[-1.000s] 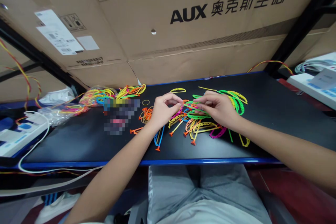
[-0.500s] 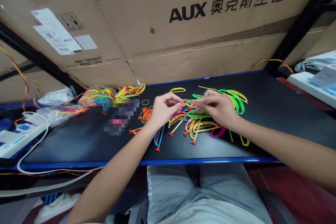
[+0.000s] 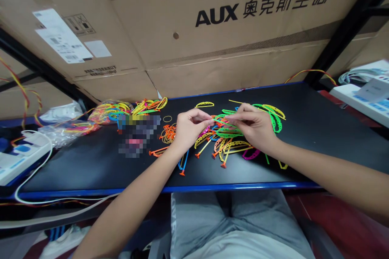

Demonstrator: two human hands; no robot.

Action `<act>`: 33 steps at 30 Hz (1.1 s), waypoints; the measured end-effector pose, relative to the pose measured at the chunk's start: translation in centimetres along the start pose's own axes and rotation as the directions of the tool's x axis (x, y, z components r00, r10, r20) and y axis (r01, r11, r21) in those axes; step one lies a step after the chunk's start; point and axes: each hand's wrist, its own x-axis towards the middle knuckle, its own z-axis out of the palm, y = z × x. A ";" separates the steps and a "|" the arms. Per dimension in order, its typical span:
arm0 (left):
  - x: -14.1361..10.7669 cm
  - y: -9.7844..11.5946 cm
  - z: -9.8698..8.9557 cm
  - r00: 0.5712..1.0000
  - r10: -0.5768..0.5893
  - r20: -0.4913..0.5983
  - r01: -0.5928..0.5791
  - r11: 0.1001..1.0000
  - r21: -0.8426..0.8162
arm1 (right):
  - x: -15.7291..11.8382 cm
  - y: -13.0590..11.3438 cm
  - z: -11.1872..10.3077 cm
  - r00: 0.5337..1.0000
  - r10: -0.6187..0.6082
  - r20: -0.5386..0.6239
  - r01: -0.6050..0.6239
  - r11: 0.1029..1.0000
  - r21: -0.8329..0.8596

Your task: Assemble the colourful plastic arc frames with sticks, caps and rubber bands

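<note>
Head view: what is being done?

A thin yellow-green plastic strip [image 3: 223, 122] is being pinched between the left hand [image 3: 191, 128] and the right hand [image 3: 253, 126], just above the heap of coloured parts [image 3: 231, 144]. The step in hand is judged to be the handling of this one strip.

How do the hands stand?

The wrists are held apart and the fingertips close together. Each hand appears closed on the strip, though part of it is hidden by the fingers, so its exact grip cannot be told.

What does the next move call for?

A steady pinch at both ends is judged to be needed, so that the strip is not lost among the parts below.

And the surface?

A black worktop [image 3: 304, 158] with a blue edge is seen. Holed arcs and orange-tipped rods are scattered across it. Plastic bags of similar parts [image 3: 109, 115] are lying at 9 o'clock from the hands, and nearer them a pixelated patch [image 3: 138, 135] hides whatever is there.

And the room?

An AUX carton [image 3: 212, 48] is stacked at 12 o'clock, and white power strips [image 3: 355, 97] are placed at 3 and 9 o'clock.
</note>
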 end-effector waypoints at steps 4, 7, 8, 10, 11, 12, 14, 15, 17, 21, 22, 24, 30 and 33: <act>-0.1 0.3 0.0 0.997 0.070 -0.030 -0.069 0.997 0.046 | 0.0 0.0 -0.1 0.995 -0.098 0.020 0.099 0.994 -0.037; -0.1 0.6 0.0 0.994 0.101 -0.036 -0.098 0.993 0.067 | -0.1 0.3 -0.2 0.982 -0.187 0.029 0.189 0.979 -0.074; -0.2 0.6 0.1 0.994 0.102 -0.034 -0.100 0.992 0.074 | -0.1 0.4 -0.3 0.975 -0.218 0.028 0.220 0.972 -0.085; -0.2 0.7 0.1 0.994 0.102 -0.030 -0.099 0.992 0.083 | -0.2 0.6 -0.3 0.962 -0.272 0.026 0.274 0.956 -0.108; -0.2 0.8 0.1 0.994 0.104 -0.030 -0.101 0.991 0.082 | -0.2 0.6 -0.3 0.956 -0.294 0.027 0.295 0.948 -0.117; -0.2 0.8 0.1 0.994 0.109 -0.032 -0.106 0.991 0.077 | -0.2 0.6 -0.3 0.951 -0.308 0.030 0.310 0.942 -0.127; -0.3 0.8 0.1 0.993 0.115 -0.035 -0.113 0.991 0.065 | -0.3 0.6 -0.3 0.945 -0.325 0.035 0.326 0.934 -0.143; -0.3 0.9 0.2 0.993 0.116 -0.038 -0.113 0.992 0.062 | -0.3 0.5 -0.3 0.943 -0.330 0.036 0.331 0.932 -0.148; -0.4 0.9 0.2 0.993 0.110 -0.045 -0.107 0.992 0.062 | -0.3 0.5 -0.4 0.941 -0.337 0.032 0.338 0.928 -0.155; -0.5 1.0 0.3 0.994 0.099 -0.051 -0.097 0.994 0.049 | -0.4 0.4 -0.3 0.945 -0.327 0.021 0.326 0.933 -0.153; -0.5 1.0 0.3 0.994 0.101 -0.050 -0.099 0.994 0.043 | -0.4 0.4 -0.3 0.948 -0.318 0.021 0.317 0.937 -0.146; -0.5 1.0 0.3 0.993 0.105 -0.049 -0.103 0.994 0.033 | -0.5 0.5 -0.2 0.954 -0.298 0.024 0.298 0.946 -0.128; -0.5 0.7 0.4 0.995 0.084 -0.049 -0.083 0.996 0.027 | -0.6 0.4 0.3 0.958 -0.285 0.020 0.286 0.953 -0.102; -0.5 0.6 0.4 0.996 0.081 -0.038 -0.081 0.997 0.016 | -0.5 0.3 0.4 0.962 -0.272 0.027 0.274 0.957 -0.096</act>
